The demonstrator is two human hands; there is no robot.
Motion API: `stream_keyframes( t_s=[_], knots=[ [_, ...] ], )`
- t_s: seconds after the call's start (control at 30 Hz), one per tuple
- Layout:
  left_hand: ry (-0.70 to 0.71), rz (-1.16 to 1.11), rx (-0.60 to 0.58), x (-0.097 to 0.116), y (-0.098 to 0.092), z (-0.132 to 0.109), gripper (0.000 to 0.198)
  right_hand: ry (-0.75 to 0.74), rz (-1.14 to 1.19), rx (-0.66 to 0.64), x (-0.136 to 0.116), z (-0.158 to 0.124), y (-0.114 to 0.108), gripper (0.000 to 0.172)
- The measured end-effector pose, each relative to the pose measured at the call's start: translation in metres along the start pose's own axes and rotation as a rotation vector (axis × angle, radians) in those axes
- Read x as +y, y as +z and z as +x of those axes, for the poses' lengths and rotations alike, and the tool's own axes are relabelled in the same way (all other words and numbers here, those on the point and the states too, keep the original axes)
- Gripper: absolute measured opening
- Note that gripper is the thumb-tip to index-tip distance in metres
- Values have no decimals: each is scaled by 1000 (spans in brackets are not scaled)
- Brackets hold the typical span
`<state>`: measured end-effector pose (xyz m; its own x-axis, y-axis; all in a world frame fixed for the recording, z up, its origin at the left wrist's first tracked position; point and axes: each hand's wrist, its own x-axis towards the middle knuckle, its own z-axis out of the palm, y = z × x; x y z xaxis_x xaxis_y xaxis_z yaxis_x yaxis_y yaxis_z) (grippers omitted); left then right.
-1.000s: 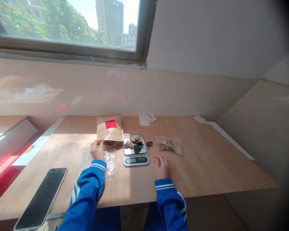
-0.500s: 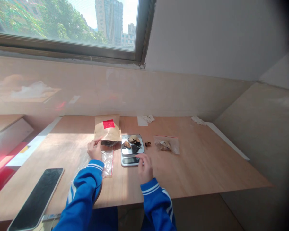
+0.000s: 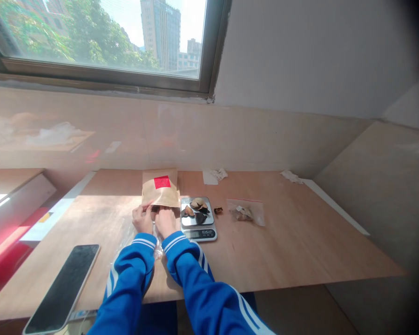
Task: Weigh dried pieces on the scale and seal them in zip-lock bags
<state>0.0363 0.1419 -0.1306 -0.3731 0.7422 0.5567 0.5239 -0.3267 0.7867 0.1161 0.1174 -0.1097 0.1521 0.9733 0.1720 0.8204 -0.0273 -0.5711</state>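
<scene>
A kraft paper envelope (image 3: 160, 190) with a red square label lies at the far side of my hands, and my left hand (image 3: 143, 219) pinches its lower edge. My right hand (image 3: 165, 222) is beside the left, with its fingers at the envelope's mouth. A dark piece (image 3: 155, 209) shows there. Below my hands lies a clear plastic bag (image 3: 158, 250), mostly hidden. To the right, a digital kitchen scale (image 3: 198, 219) holds tan and black shell-like pieces. A small brown fragment (image 3: 218, 211) lies beyond it.
A clear bag of tan fragments (image 3: 245, 213) lies right of the scale. A black smartphone (image 3: 62, 288) lies at the near left. Two tissue scraps (image 3: 213, 176) (image 3: 290, 176) sit along the back of the wooden table (image 3: 293, 242), below a tiled wall and window.
My right hand has moved left from the scale's front edge to the envelope, next to my left hand. The scale and its pieces stay in place.
</scene>
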Motion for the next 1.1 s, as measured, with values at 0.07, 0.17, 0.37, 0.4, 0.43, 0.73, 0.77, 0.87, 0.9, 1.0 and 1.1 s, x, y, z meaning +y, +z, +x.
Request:
stream_keyframes(
  t_s=[0.07,0.17,0.37,0.4,0.43,0.73,0.77,0.87,0.9,1.0,1.1],
  knots=[
    [6,5,5,0,0,0,20,-12,-3,11,1,-2,4,34],
    [6,9,13,1,0,0,20,-85,-5,58,3,-10,11,39],
    [1,-14,12,1,0,-1,19,-27,-6,81,-2,-7,15,38],
    [7,-13,15,0,0,-1,19,-12,4,63,-4,-1,14,34],
    [13,-10,18,-1,0,-1,19,-2,15,48,-5,6,13,31],
    [-3,19,4,-7,3,0,19,-7,1,129,-2,20,11,35],
    [0,20,3,-7,3,0,19,-12,-10,164,-1,17,11,37],
    [5,23,10,-6,2,-1,19,-6,-41,225,0,12,13,43],
    [5,25,13,-5,2,-1,18,0,-50,219,0,11,14,43],
    [10,22,12,-2,1,-1,18,23,-81,183,-1,9,18,39],
    [11,19,6,1,1,-1,18,26,-95,160,0,7,20,33]
  ],
)
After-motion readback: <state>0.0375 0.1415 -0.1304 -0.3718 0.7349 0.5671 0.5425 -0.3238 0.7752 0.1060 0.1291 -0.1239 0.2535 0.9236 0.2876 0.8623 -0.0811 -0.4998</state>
